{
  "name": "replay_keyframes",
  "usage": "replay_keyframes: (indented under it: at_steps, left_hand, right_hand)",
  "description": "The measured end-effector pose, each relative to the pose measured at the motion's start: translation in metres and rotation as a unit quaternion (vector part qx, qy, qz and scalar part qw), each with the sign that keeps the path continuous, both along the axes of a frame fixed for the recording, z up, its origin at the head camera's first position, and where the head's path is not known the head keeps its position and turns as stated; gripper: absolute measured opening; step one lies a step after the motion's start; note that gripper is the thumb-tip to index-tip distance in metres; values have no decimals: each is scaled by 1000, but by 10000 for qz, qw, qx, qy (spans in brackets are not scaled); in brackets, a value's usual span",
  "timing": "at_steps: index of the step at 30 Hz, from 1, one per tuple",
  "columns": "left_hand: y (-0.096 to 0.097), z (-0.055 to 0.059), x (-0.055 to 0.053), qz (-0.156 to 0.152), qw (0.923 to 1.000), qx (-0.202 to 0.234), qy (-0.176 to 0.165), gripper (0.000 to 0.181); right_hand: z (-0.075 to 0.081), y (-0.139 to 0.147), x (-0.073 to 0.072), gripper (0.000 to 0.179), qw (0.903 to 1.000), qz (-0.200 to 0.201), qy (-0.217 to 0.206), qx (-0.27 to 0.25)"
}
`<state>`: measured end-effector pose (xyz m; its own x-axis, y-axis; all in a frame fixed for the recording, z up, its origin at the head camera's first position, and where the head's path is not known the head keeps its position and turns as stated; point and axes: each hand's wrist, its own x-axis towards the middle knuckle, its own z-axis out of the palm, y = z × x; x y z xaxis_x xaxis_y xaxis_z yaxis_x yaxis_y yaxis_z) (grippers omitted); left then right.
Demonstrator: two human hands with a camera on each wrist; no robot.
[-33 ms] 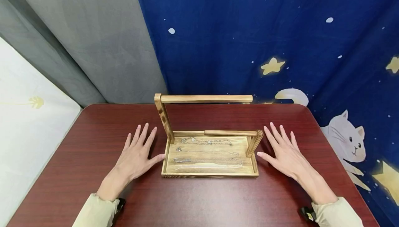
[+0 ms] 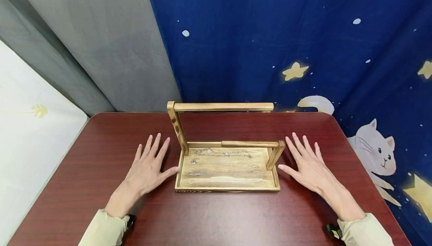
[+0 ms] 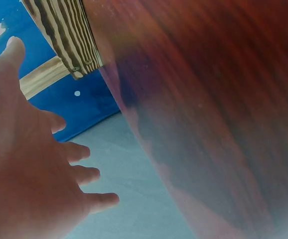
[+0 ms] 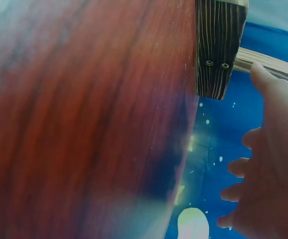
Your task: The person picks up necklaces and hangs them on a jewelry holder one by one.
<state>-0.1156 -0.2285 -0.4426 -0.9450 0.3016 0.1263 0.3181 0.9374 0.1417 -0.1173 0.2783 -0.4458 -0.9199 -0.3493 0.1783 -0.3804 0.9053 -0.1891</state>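
A wooden jewelry stand (image 2: 227, 190) sits mid-table, with a tray base, a tall post on the left and a shorter one on the right, each carrying a horizontal bar. Several thin chain necklaces lie in rows across the tray floor, among them a silver chain with small charms (image 2: 227, 153) at the back and a pale chain (image 2: 226, 180) at the front. My left hand (image 2: 147, 167) rests palm down on the table, its thumb tip close by the tray's left edge. On the other side my right hand (image 2: 308, 169) lies likewise, fingers spread, nearest the right post. Neither hand holds anything.
Under everything is a dark red wooden table (image 2: 229, 219) with rounded back corners. Behind it hang a grey curtain (image 2: 111, 43) and a blue curtain (image 2: 236, 51) printed with stars and a cat. A white surface (image 2: 30, 137) borders the table on the left.
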Motion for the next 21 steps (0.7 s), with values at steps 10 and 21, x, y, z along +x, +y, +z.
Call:
replay_keyframes:
  at_steps: [10,21]
  left_hand:
    - [1,1,0,9,10000,7,-54,99]
    - [1,3,-4,-24,9998,62,-163,98]
  right_hand:
    - [3,3,3,90,9999,-97,-121,-13]
    - [9,1,12,89,9999,3,-61,-149]
